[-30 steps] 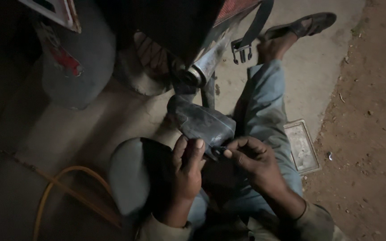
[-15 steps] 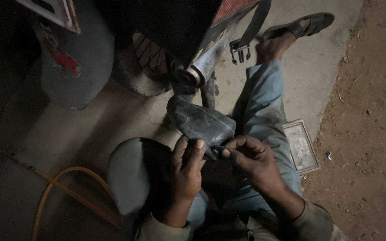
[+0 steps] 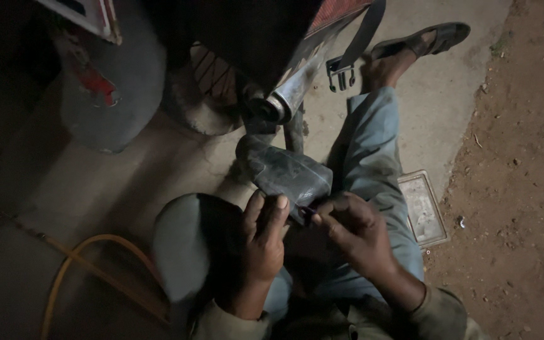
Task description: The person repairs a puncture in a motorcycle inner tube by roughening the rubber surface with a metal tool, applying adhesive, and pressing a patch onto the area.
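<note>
dim concrete floor (image 3: 127,189). mid-frame, my left hand (image 3: 262,242) clamps the black inner tube (image 3: 288,173); my right hand (image 3: 351,230) pinches something small against it. likely patching; next move calls for firm, steady pressure.

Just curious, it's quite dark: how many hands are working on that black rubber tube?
2: the left hand grips the tube's near end; the right hand pinches beside it.

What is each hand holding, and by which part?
Both hold the black folded rubber inner tube at its near end: left hand grips the edge, right hand pinches beside it.
</note>
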